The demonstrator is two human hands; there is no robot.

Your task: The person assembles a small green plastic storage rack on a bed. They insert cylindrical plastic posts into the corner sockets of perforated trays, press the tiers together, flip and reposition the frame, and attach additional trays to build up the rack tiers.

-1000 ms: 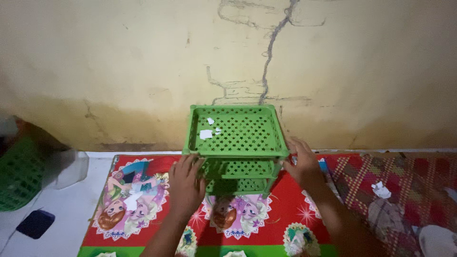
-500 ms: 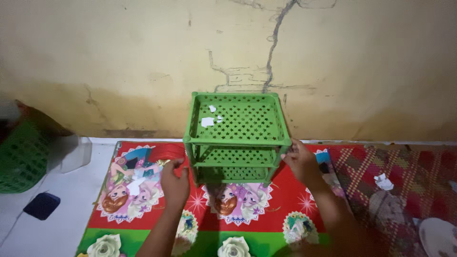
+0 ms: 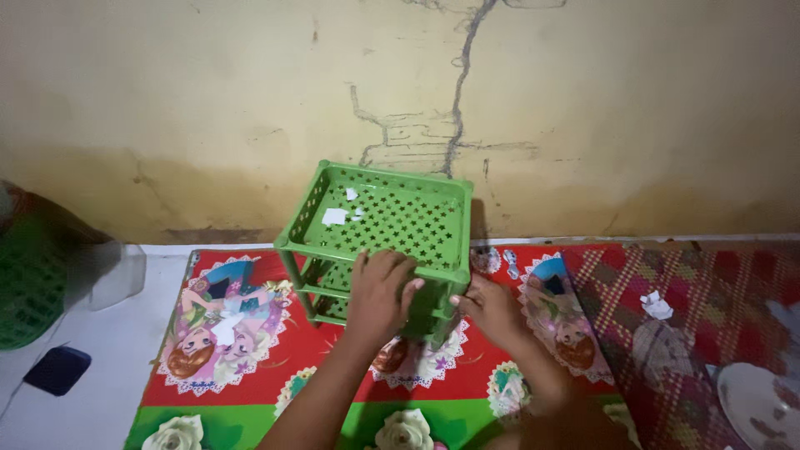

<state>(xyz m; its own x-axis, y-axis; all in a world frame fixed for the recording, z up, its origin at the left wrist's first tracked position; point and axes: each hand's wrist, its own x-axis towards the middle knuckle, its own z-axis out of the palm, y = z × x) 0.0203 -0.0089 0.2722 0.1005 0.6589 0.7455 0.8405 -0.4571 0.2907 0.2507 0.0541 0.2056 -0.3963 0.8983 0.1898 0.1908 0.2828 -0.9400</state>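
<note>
Forearms entering from bottom edge, both reaching up to green plastic rack [image 3: 379, 225] at centre of frame. Left hand [image 3: 379, 296] laid over front rim of top shelf, fingers curled down over edge, gripping the rim. Right hand [image 3: 492, 310] lower, at front right corner post, fingers wrapped toward the post; exact grip partly hidden by the rack, looks closed on the post.

Rack standing upright on bright red-and-green cartoon-print mat [image 3: 250, 367], three tiers visible, star-shaped holes in shelves, turned slightly so one corner faces forward. Small white paper scraps [image 3: 336, 217] lying on top shelf, toward back left.

White rose prints along near edge of mat. Right of that, red checked mat [image 3: 708, 308] touching the cartoon one, crumpled white scrap [image 3: 656, 305] on it. White plate [image 3: 762, 404] at bottom right, cut off by frame edge.

Left side: white tiled floor [image 3: 100, 358], dark blue flat object [image 3: 57, 370] lying on it, well apart from rack. Green basket [image 3: 29, 283] at far left edge, partly cut off, clear plastic piece [image 3: 112, 273] just beside it.

Behind rack: yellowish wall [image 3: 583, 108], stained darker near base, long crack [image 3: 462, 83] running down from top to just behind rack. Rack standing near wall, contact not discernible.
</note>
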